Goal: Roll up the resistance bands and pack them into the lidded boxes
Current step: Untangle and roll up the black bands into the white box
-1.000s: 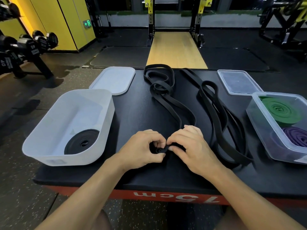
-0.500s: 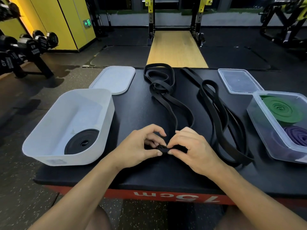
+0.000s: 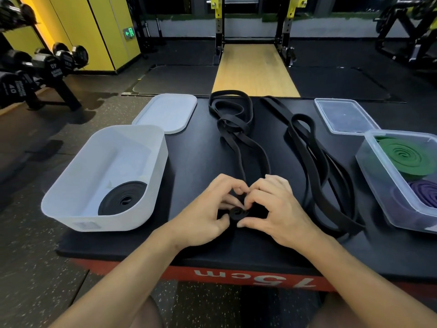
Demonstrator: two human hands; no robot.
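Two hands meet at the near middle of the bench (image 3: 189,162). The left hand (image 3: 208,209) and the right hand (image 3: 276,209) both pinch a small black coil (image 3: 238,213). It is the started end of a long black resistance band (image 3: 246,143), which trails from it toward the far edge. The fingers (image 3: 227,185) of each hand are curled narrowly round the coil, thumbs at its near side.

A second ago only a folded nub showed between the thumbs; now it is a small spiral (its face turned up toward the camera). The left index finger, lifted half a second ago, is back down behind the coil.

Nothing else has shifted:
- A second loose black band (image 3: 314,157) lies just right of the hands.
- The white box (image 3: 99,221) on the left holds one rolled black band (image 3: 123,197), with the white lid (image 3: 168,112) behind it.
- The clear box (image 3: 378,166) on the right holds a green roll (image 3: 404,157) and a purple roll (image 3: 425,192), with the clear lid (image 3: 345,114) behind it.
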